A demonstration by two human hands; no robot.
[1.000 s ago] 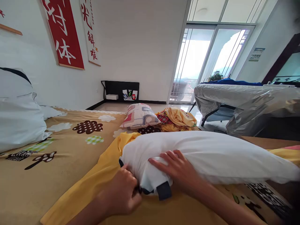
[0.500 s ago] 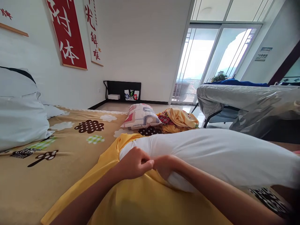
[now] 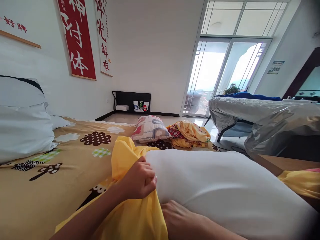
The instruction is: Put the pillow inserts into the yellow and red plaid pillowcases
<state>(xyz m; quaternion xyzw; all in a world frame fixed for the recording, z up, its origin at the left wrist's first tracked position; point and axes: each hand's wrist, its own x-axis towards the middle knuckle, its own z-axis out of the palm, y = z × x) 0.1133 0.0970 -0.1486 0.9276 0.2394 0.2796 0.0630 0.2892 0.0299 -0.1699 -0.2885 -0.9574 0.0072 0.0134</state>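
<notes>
A plump white pillow (image 3: 220, 186) lies across the bed in front of me, its left end against a yellow pillowcase (image 3: 122, 160). My left hand (image 3: 141, 178) is closed on a gathered edge of the yellow cloth beside that end. The cloth stands up behind this hand and hangs down in folds below it. Lower and to the right, my right hand (image 3: 178, 215) presses into the near side of the pillow, knuckles up and fingers curled. Its fingertips are hidden between the pillow and the cloth.
Patterned bedding (image 3: 82, 160) covers the bed. White pillows (image 3: 25, 130) are stacked at left. A patterned cushion (image 3: 150, 128) and a heap of yellow cloth (image 3: 191, 131) lie at the far edge. A plastic-covered table (image 3: 250, 105) stands at right, before a glass door (image 3: 212, 73).
The yellow cloth has been pulled up around the left end of the pillow. My right hand has moved down, apart from my left hand. The view has tilted up slightly.
</notes>
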